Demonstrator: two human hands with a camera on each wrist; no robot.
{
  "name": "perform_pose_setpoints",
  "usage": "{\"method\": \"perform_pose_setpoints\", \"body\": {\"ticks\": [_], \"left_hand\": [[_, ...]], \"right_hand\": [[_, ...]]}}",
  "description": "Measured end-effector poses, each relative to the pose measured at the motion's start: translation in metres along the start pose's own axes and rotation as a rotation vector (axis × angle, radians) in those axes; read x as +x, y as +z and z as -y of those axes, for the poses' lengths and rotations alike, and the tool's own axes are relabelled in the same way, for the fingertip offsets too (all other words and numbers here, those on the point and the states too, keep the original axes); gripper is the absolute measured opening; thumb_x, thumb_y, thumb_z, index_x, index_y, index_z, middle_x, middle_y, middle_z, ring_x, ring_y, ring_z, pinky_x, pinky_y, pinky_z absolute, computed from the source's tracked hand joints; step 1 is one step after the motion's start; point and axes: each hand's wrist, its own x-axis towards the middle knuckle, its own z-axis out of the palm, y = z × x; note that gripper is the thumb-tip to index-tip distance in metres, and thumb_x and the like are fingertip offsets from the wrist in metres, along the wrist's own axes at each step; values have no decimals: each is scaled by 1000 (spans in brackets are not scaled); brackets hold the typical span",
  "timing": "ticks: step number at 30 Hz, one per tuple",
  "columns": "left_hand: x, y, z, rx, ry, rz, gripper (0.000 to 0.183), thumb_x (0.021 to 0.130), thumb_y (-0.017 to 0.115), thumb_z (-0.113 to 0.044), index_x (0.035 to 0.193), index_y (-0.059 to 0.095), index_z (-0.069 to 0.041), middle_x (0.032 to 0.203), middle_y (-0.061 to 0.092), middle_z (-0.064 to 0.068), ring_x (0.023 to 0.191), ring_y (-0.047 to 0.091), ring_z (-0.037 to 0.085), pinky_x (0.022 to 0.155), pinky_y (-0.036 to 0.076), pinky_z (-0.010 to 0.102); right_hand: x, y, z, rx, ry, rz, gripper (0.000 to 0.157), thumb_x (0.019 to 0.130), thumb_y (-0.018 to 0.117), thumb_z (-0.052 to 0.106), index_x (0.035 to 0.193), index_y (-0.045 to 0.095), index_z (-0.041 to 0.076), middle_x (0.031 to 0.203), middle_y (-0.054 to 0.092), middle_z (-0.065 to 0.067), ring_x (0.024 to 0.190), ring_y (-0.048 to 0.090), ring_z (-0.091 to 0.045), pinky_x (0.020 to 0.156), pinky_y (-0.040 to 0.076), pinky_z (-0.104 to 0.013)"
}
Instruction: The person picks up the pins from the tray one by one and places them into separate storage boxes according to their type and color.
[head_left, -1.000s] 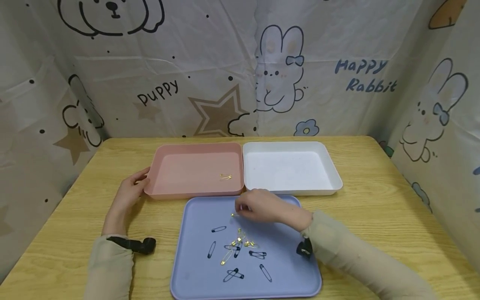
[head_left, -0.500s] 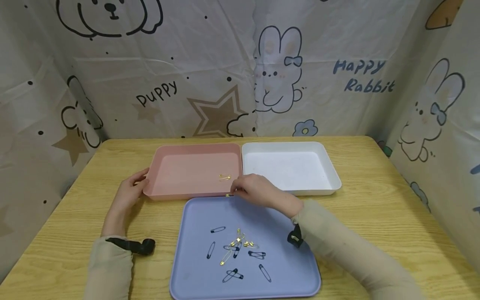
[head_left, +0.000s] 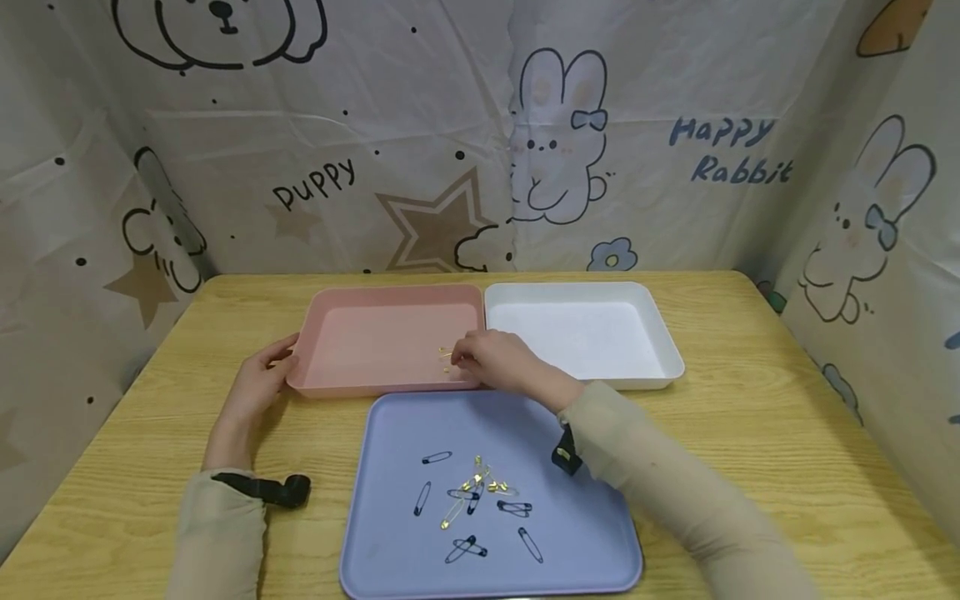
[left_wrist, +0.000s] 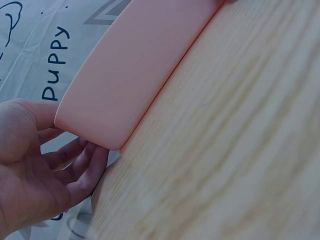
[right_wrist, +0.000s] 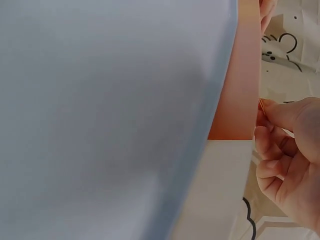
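My right hand (head_left: 498, 360) is over the right part of the pink tray (head_left: 375, 333). Thumb and finger pinch a gold safety pin (right_wrist: 262, 106), a thin golden line in the right wrist view; most of it is hidden. Beside those fingertips another gold safety pin (head_left: 444, 351) lies in the pink tray, partly covered by the hand. My left hand (head_left: 258, 379) rests its fingers against the left end of the pink tray; the left wrist view shows the fingertips touching the end wall (left_wrist: 87, 132). Black safety pins (head_left: 531, 546) and gold safety pins (head_left: 452, 514) lie mixed on the blue tray (head_left: 397, 417).
A white tray (head_left: 577, 333) stands right beside the pink one, and the blue tray lies in front of both. All are on a wooden table (head_left: 750, 467). A printed curtain (head_left: 420, 100) hangs behind and at the sides.
My right hand has moved from over the blue tray's far edge, up and slightly left, into the pink tray with the gold safety pin. My left hand has stayed in place.
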Motion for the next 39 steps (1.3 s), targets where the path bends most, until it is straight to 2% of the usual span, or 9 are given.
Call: {"method": "perform_pose_setpoints", "body": {"ticks": [8,15,24,31,39], "left_hand": [[-1,0,-1,1,8,-8,50,97,38,-26,142,28,-7,130,37,24,78,47,-4,65,45,15],[-1,0,-2,10,18,-12,49,97,38,-25,142,29,-6,129,38,24,78,47,-4,65,45,15],[-1,0,-2,29,18,-16,49,97,39,-25,142,29,-6,129,38,24,79,46,-2,64,43,15],[-1,0,-3,21,34,-25,48,97,39,-23,141,30,-5,127,39,23,78,46,-3,64,44,15],[-2,1,-4,25,14,-20,49,97,38,-25,142,30,-6,129,38,24,81,46,-3,65,44,13]], "right_hand": [[13,7,-4,-9,71,25,16,89,57,20,101,67,15,95,64,2,84,60,-14,71,48,-31],[21,13,-7,-19,109,36,15,88,58,22,99,67,15,96,67,3,81,61,-13,67,48,-31],[27,17,-8,-88,129,13,12,86,62,22,94,67,15,88,68,3,73,59,-12,64,47,-30],[25,16,-9,-54,130,10,12,86,62,21,94,68,15,89,67,3,77,59,-12,67,48,-31],[15,10,-6,-38,91,-3,11,85,63,21,93,68,15,89,65,3,78,58,-11,66,48,-29]]}}
